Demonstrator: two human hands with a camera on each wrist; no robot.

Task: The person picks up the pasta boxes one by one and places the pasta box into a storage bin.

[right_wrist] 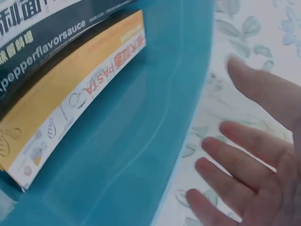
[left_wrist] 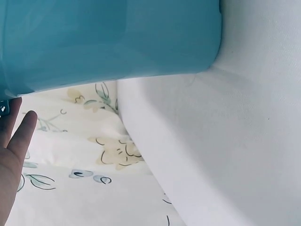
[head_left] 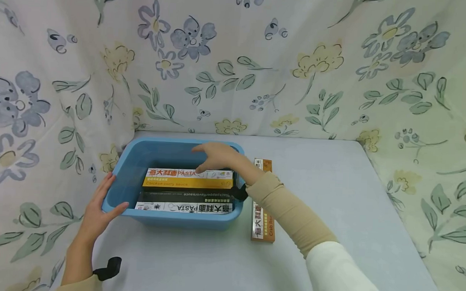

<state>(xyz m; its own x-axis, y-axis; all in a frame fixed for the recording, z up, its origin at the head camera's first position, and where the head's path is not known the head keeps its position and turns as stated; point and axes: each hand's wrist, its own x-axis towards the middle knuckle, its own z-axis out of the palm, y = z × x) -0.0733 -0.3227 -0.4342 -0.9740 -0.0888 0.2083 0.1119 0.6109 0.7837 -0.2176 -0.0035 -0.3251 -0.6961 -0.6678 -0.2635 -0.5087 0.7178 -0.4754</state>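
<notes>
A blue plastic tub [head_left: 182, 222] stands at the table's left. My left hand [head_left: 97, 209] touches its left end, fingers fairly straight along the outside and thumb at the near corner of the rim. In the left wrist view, two fingers [left_wrist: 22, 136] reach the tub's rim. Above the tub hovers my right hand [head_left: 217, 155], fingers spread and holding nothing. Inside lie a yellow chicken curry pasta box [head_left: 189, 183] and, nearer me, a black-and-white black pepper pasta box [head_left: 185, 198]. The right wrist view shows the yellow box [right_wrist: 80, 89] apart from my hand [right_wrist: 254, 174].
An orange crab roe pasta box [head_left: 263, 232] lies lengthwise on the white table [head_left: 331, 187], just right of the tub and partly covered by my right forearm. Flowered cloth [head_left: 236, 64] hangs behind the table and along both sides.
</notes>
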